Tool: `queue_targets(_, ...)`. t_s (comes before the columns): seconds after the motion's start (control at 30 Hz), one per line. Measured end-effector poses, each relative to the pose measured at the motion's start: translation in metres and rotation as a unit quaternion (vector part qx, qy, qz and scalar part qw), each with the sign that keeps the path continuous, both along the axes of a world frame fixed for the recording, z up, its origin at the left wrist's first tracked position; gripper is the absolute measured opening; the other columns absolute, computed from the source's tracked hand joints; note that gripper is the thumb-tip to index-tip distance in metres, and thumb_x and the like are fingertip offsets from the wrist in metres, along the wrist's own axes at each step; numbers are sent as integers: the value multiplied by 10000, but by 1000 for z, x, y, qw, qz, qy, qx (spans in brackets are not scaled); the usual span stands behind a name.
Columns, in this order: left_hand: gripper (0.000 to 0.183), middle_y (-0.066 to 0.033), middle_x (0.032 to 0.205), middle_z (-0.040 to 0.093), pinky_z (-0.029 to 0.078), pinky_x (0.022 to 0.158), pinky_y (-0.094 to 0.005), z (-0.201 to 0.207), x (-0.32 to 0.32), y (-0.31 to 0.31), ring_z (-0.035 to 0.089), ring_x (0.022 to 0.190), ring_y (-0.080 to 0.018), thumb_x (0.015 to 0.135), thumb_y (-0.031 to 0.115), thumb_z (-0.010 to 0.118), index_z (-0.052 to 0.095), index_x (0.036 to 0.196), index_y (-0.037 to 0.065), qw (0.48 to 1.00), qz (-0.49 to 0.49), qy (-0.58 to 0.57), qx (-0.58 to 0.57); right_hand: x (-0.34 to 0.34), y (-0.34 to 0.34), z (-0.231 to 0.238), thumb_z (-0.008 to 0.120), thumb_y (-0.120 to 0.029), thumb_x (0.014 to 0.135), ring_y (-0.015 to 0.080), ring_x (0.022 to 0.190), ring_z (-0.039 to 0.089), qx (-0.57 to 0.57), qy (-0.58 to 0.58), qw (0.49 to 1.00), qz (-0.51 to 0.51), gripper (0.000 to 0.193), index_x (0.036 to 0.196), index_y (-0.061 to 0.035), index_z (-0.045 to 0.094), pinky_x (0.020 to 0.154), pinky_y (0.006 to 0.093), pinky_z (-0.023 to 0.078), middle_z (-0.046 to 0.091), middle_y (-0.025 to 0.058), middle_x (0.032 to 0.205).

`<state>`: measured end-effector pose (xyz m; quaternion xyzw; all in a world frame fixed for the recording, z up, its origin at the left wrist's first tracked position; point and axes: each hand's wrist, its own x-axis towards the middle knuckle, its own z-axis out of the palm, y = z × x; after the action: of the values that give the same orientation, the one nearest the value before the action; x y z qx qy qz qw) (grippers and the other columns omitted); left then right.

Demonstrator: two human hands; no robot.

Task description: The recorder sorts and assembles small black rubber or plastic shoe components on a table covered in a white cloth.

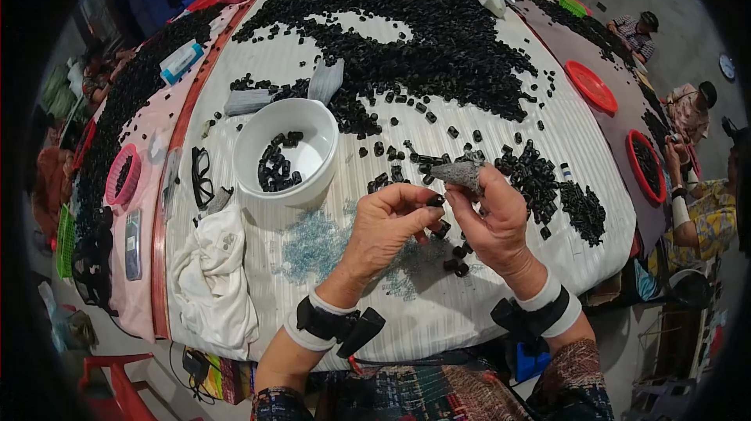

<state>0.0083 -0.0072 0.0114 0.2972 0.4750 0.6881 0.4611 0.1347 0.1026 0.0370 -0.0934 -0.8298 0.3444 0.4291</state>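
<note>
My left hand pinches a small black cylindrical piece between thumb and fingertips. Close beside it, my right hand grips a grey, rough-textured cone-shaped thing, its tip pointing left; its exact kind I cannot make out. The two hands nearly meet over the white striped cloth. Several loose black pieces lie below and between them. A looser group of the same pieces is spread just right of my right hand. Whether my right fingertips also touch a black piece is unclear.
A white bowl holding black pieces stands left of my hands. Beyond it spreads a large black heap. Glasses, a crumpled white cloth and bluish clear bits lie nearby. Other people sit along the right side.
</note>
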Motion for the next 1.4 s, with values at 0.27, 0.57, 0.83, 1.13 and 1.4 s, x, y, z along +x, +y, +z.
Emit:
queue_targets(0.27, 172, -65, 841, 673, 525, 576, -220, 2, 1, 0, 643, 739, -106, 804, 25, 656, 638, 969, -19, 999, 21, 29, -17, -3, -2, 0, 624, 97, 756, 174, 595, 544, 65, -6, 998, -21, 236, 966, -5, 591, 530, 281, 453, 554, 88, 762)
queue_targets(0.57, 183, -65, 821, 669, 526, 564, -218, -1, 0, 1, 639, 722, -99, 800, 51, 679, 650, 968, -15, 999, 19, 31, -21, -3, -5, -1, 631, 101, 736, 229, 568, 531, 121, -18, 992, -33, 177, 866, 10, 553, 496, 309, 443, 522, 107, 701)
queue_targets(0.83, 169, -73, 837, 663, 525, 564, -225, 2, 1, 0, 641, 731, -118, 801, 30, 666, 636, 957, -29, 999, 18, 19, -26, -1, -2, -5, 630, 105, 728, 231, 561, 514, 126, -30, 991, -39, 168, 833, 17, 532, 487, 320, 426, 500, 105, 693)
queue_targets(1.13, 153, -56, 817, 661, 521, 552, -222, -2, 0, 1, 636, 711, -112, 797, 47, 692, 642, 933, -5, 1000, 17, 7, -18, 0, -4, -4, 641, 106, 707, 248, 585, 533, 109, -27, 992, -54, 200, 870, 20, 562, 502, 319, 451, 531, 127, 748)
queue_targets(1.4, 154, -73, 836, 670, 530, 555, -224, -7, -4, 2, 654, 729, -124, 809, 63, 696, 637, 935, -4, 1000, -2, 19, -8, 2, 7, -4, 623, 126, 708, 228, 613, 545, 173, -18, 985, -5, 252, 926, 2, 611, 518, 301, 454, 545, 108, 754)
